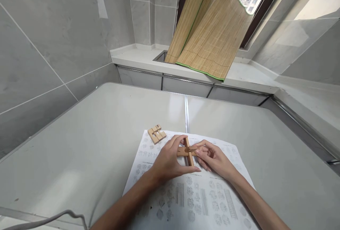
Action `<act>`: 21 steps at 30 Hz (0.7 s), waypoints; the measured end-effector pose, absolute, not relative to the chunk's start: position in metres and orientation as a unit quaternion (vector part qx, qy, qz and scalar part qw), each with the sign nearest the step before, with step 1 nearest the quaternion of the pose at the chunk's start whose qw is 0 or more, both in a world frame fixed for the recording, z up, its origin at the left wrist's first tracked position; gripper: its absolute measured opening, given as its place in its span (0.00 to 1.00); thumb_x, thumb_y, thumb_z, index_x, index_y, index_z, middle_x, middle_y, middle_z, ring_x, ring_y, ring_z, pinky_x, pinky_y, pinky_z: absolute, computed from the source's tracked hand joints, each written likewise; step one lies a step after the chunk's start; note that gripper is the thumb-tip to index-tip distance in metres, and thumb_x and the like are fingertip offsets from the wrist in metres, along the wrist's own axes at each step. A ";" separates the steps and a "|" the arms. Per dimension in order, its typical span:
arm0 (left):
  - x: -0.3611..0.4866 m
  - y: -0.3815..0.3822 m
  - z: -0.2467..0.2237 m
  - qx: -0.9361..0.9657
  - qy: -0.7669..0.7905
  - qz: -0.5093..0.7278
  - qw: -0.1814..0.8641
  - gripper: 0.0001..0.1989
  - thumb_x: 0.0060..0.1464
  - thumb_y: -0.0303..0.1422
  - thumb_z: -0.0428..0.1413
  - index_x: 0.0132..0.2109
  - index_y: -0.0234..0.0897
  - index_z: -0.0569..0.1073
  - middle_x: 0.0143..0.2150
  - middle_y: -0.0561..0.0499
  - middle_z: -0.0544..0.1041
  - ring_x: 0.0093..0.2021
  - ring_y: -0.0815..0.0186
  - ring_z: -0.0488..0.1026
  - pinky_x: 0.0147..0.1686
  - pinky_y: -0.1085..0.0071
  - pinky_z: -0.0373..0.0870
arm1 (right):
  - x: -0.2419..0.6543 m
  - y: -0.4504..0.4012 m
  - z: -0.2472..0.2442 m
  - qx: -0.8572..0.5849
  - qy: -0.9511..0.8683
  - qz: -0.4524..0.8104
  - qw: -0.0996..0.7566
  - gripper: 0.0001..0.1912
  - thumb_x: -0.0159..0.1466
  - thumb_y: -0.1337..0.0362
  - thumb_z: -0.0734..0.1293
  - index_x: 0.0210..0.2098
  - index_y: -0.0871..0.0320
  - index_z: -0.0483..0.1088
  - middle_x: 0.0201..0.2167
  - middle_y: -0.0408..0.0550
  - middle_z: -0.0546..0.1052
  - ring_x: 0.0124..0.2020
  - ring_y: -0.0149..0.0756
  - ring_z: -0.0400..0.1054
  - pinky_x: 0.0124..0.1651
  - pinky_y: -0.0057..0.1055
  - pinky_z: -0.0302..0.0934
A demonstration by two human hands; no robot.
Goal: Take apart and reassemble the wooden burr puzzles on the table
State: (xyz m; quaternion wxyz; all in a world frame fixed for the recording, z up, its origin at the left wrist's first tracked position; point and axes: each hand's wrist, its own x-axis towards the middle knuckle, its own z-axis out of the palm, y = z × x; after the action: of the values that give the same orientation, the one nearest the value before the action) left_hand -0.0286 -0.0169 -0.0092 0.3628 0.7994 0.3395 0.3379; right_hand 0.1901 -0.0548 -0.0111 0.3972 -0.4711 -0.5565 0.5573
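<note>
Between my two hands is a partly joined wooden puzzle (189, 159), made of crossed wooden bars. My left hand (170, 155) grips it from the left, thumb at the near end of the upright bar and fingers at its far end. From the right, my right hand (209, 155) pinches a thin wooden piece (191, 149) at the middle of the cross. Beyond my left hand lie notched wooden pieces (156, 134), side by side on the far left corner of a printed sheet (183, 219). The sheet carries rows of small diagrams and lies under both hands.
The sheet rests on a pale folding table (111, 134) with a metal seam (186, 113). Behind it stands a white counter (138, 56) with a bamboo mat (209, 35) leaning at the window. A grey cable (53, 217) runs along the near left edge.
</note>
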 end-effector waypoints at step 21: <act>-0.026 -0.022 -0.011 0.771 0.350 0.354 0.396 0.51 0.41 0.46 0.74 0.67 0.42 0.59 0.57 0.43 0.75 0.55 0.51 0.76 0.53 0.55 0.77 | 0.195 -0.055 -0.014 -0.454 -0.442 0.593 0.498 0.20 0.65 0.46 0.73 0.44 0.56 0.73 0.18 0.37 0.71 0.12 0.24 0.54 0.19 0.26 0.49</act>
State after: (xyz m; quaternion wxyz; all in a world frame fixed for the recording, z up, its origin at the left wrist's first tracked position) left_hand -0.0257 -0.0225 -0.0112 0.3964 0.7711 0.3501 0.3544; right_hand 0.1951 -0.0550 -0.0140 0.4975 -0.4538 -0.4417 0.5928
